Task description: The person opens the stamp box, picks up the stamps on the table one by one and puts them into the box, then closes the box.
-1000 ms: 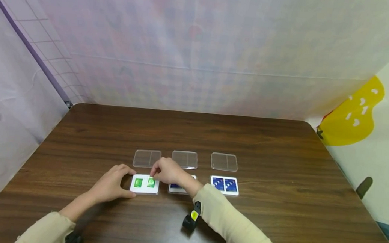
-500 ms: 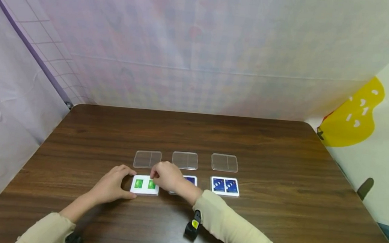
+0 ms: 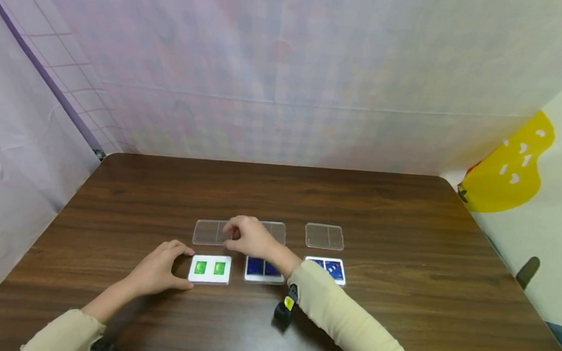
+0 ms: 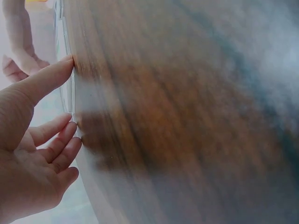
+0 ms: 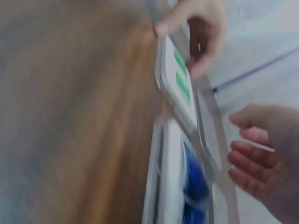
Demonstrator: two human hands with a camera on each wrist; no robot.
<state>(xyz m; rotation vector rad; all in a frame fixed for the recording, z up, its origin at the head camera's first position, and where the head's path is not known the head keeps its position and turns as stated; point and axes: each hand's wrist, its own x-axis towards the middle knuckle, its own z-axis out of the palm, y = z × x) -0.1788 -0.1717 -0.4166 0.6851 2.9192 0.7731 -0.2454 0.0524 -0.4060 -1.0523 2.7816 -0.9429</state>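
My left hand [image 3: 159, 267] holds the left end of a shallow card case [image 3: 209, 280], its thumb at the near corner and its fingers at the far one. Two white cards with green squares [image 3: 200, 268] lie side by side in the case. My right hand [image 3: 253, 239] is raised over the gap between two clear plastic lids, fingers loosely bent and nothing between them; the right wrist view shows the hand [image 5: 266, 154] apart from the cases. Beneath its wrist lies a second case with dark blue cards [image 3: 255, 266], partly covered by the forearm.
Three clear lids stand in a row behind the cases: left [image 3: 206, 231], middle [image 3: 277, 231], right [image 3: 324, 236]. A third case with blue moon-patterned cards [image 3: 335, 270] sits at the right, partly behind the sleeve. The brown wooden table [image 3: 405, 222] ends at a curtain [image 3: 275, 115].
My right hand has lifted off the right-hand green card and moved back and slightly right, over the lids. Both green cards now show fully. My left hand stays at the case.
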